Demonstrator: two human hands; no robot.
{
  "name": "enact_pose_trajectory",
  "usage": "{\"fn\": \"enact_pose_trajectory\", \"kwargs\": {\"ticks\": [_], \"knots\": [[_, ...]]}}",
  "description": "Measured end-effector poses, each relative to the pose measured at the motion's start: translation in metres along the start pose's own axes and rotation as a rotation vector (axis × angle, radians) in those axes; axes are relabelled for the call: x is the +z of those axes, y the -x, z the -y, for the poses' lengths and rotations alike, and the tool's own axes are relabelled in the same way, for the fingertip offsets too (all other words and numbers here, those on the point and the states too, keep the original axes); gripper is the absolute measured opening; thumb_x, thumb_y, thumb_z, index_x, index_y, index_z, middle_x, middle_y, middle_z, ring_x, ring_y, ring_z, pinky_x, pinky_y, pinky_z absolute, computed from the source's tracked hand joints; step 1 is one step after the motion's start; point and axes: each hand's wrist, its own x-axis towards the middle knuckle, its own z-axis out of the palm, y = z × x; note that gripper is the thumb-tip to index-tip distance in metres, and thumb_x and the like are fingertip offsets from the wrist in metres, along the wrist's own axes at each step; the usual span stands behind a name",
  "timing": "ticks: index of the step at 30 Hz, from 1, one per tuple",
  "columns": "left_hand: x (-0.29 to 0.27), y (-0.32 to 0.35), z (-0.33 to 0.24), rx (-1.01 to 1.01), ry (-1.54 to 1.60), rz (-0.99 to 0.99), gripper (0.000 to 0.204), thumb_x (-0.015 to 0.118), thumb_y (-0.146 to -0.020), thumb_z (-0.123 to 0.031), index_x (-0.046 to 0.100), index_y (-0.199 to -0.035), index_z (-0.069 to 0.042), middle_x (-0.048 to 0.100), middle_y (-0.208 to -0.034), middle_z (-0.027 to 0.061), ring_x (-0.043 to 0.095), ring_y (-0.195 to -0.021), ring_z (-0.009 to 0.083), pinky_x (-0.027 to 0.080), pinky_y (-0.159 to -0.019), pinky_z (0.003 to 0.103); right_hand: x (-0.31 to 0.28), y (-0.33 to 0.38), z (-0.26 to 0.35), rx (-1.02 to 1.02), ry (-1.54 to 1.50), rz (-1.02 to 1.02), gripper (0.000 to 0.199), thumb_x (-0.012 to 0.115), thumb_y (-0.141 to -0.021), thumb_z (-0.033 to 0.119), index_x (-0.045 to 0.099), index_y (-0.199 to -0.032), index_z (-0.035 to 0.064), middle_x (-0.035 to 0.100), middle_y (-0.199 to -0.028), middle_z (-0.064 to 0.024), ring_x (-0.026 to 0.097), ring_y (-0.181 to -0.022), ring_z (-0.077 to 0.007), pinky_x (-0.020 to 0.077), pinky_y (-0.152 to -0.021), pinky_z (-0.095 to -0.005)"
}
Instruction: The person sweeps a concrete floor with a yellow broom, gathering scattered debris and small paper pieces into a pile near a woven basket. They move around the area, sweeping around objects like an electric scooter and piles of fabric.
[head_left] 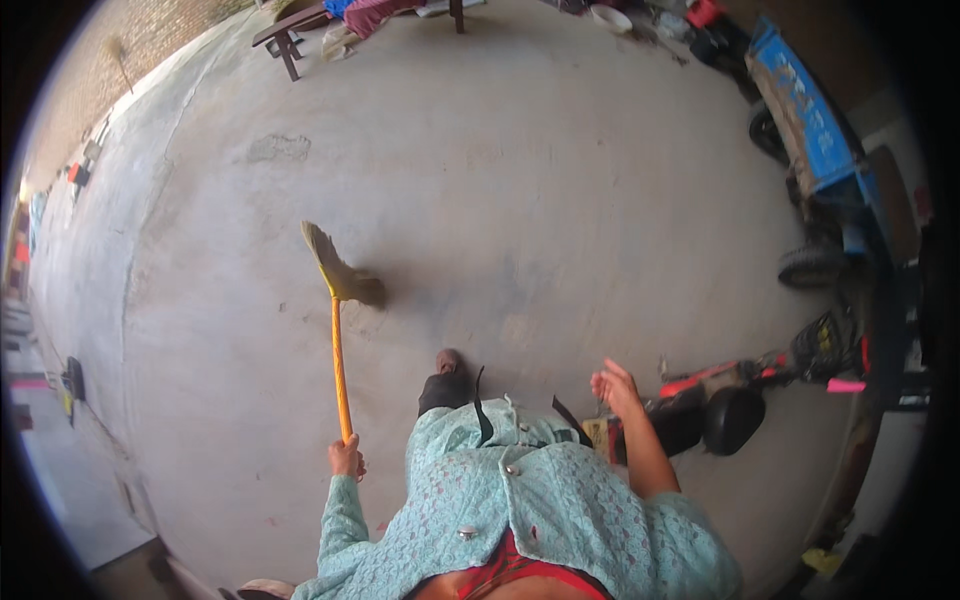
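Observation:
My left hand is wrapped round the end of a broom's orange handle. The broom's brown, fan-shaped head points away from me, its shadow lying on the floor just to the right. My right hand is held out at the right of my body, its fingers partly spread and slightly bent, with nothing in it. Below that hand a red and black motorbike stands on the floor.
Grey concrete floor stretches ahead. A dark wooden bench with cloth on it stands at the far left. Along the right side is a blue-sided cart with dark wheels. A pale bowl lies far right, and a brick wall rises at the far left.

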Motion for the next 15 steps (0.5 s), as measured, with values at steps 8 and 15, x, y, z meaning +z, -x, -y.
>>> {"fn": "enact_pose_trajectory", "kwargs": {"ticks": [8, 15], "knots": [[0.056, -0.023, -0.127, 0.11, 0.043, 0.273, 0.023, 0.051, -0.077, -0.023, 0.047, -0.069, -0.002, 0.041, -0.045, 0.0022, 0.04, -0.032, 0.0106, 0.033, -0.027, 0.024, 0.009, 0.007, 0.017, 0.124, -0.027, -0.198, 0.049, 0.045, -0.077, 0.005, 0.024, -0.122, 0.0027, 0.056, -0.076, -0.0136, 0.057, -0.067, -0.0226, 0.048, -0.058, -0.0351], [0.158, -0.037, -0.24, 0.04, 0.07, 0.614, 0.028, 0.055, -0.076, -0.025, 0.05, -0.066, 0.0, 0.041, -0.045, 0.0043, 0.038, -0.031, 0.0117, 0.027, -0.026, 0.026, -0.028, -0.032, 0.018, 0.184, -0.13, -0.243, 0.032, 0.046, -0.076, 0.009, 0.036, -0.106, 0.0078, 0.055, -0.071, -0.0105, 0.056, -0.065, -0.0239, 0.0467, -0.058, -0.0376]]}}
